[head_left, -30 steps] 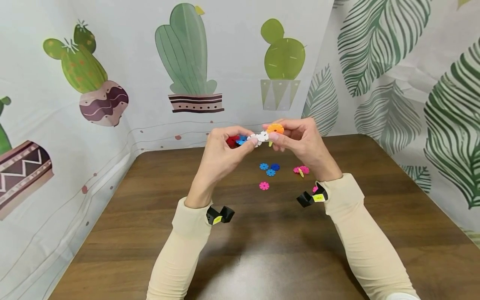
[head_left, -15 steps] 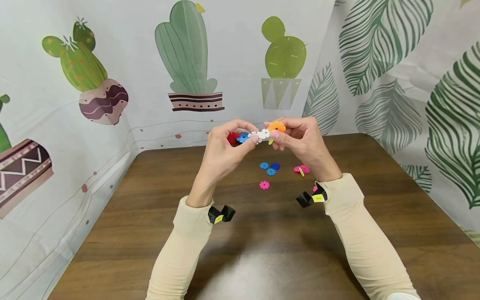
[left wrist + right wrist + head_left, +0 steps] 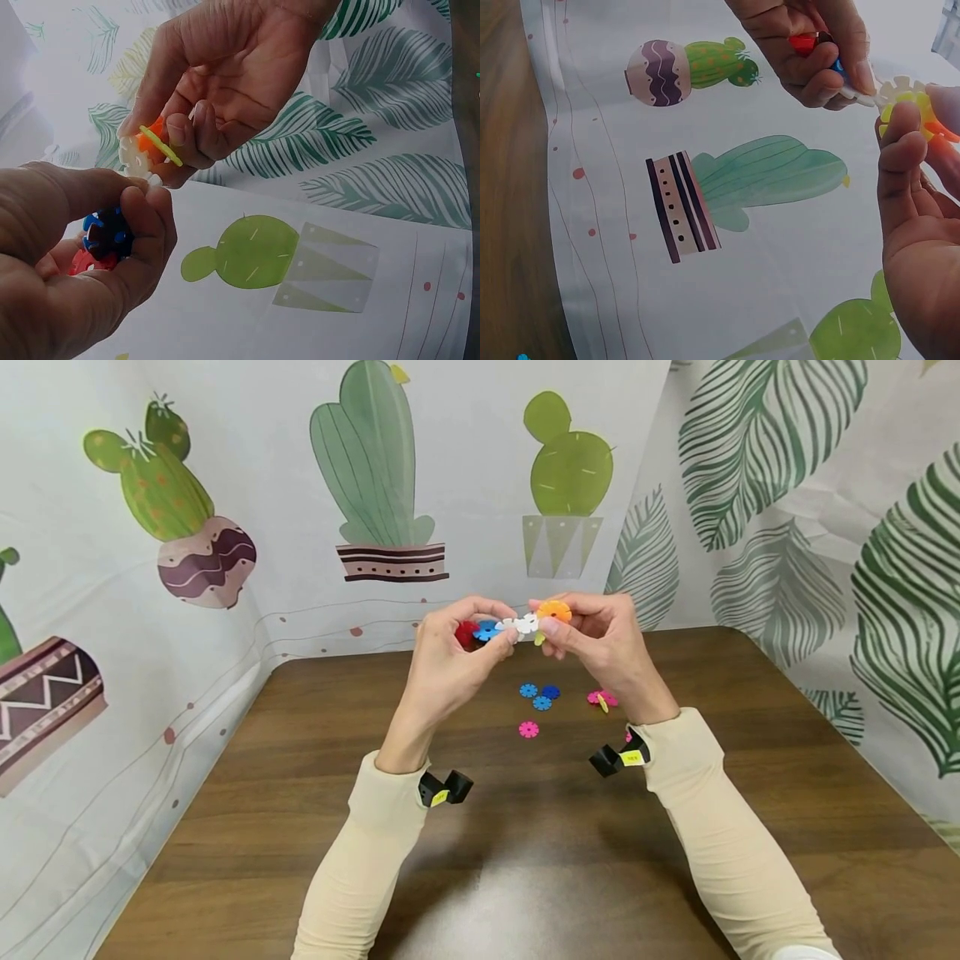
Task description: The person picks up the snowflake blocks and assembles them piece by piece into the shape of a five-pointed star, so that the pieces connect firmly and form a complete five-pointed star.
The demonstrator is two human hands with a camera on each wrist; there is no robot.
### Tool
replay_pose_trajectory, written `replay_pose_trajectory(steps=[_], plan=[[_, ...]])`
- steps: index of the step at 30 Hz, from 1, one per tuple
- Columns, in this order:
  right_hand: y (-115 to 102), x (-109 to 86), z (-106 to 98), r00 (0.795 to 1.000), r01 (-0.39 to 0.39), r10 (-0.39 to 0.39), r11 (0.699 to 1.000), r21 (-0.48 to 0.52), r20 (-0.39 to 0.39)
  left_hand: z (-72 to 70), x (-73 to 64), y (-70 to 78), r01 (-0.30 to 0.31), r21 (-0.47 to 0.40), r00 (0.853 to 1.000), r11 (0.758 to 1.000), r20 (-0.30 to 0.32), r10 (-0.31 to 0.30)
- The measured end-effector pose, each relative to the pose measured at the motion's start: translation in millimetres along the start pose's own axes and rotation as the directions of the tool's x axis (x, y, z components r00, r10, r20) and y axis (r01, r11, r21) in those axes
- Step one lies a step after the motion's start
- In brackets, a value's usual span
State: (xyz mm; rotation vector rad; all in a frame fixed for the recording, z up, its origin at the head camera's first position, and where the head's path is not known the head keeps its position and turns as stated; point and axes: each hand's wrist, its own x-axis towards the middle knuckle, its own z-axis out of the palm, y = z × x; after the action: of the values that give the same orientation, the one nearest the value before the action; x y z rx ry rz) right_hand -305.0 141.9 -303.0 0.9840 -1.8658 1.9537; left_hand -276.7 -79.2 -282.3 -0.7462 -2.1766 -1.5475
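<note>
Both hands are raised over the far part of the table, fingertips close together on a row of slotted plastic snowflake discs. My left hand (image 3: 442,668) pinches a white disc (image 3: 506,626) between thumb and fingers. Beside it, partly covered by that hand, are a blue disc (image 3: 486,630) and a red disc (image 3: 466,633). My right hand (image 3: 611,639) pinches the other end, around another white disc (image 3: 133,156) and an orange disc (image 3: 554,611). A yellow disc (image 3: 160,145) stands edge-on beside the orange one in the left wrist view. Fingertips hide where the two white discs meet.
On the brown wooden table (image 3: 480,835) lie several loose blue discs (image 3: 542,702) and a pink disc (image 3: 528,729). Pink discs (image 3: 611,699) with a yellow disc (image 3: 603,704) lie near the right forearm. A printed cloth (image 3: 480,468) hangs behind the table's far edge.
The white discs between my hands have tilted slightly and now look flatter. Both hands keep their grips with only small shifts, and the loose discs stay in place.
</note>
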Motion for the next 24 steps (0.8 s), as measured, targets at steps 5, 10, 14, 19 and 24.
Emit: replay_pose_trajectory(steps=[5,10,14,19,24], plan=[[-1.3,2.3,0.8,1.0,0.008,-0.008,1.0,0.006,0.002,0.2,1.1,0.6,-0.004,-0.008,1.0,1.0,-0.014,0.004],[-2.3,4.5,0.1,1.0,0.02,-0.02,1.0,0.009,0.013,1.5,1.3,1.5,-0.038,0.01,0.999,0.999,-0.03,0.038],[-2.1,4.9,-0.9,0.999,0.019,-0.019,1.0,0.01,0.029,1.8,0.4,3.3,-0.07,0.055,0.997,0.996,-0.036,0.072],[-2.8,3.1,-1.9,0.999,-0.01,0.011,1.0,-0.019,0.042,0.7,0.7,2.3,-0.061,0.093,0.998,0.994,-0.023,0.063],[-5.6,1.9,-1.7,0.993,-0.06,0.063,0.997,-0.039,0.1,-1.7,-0.6,-0.5,0.045,0.048,0.999,0.998,-0.023,-0.044]])
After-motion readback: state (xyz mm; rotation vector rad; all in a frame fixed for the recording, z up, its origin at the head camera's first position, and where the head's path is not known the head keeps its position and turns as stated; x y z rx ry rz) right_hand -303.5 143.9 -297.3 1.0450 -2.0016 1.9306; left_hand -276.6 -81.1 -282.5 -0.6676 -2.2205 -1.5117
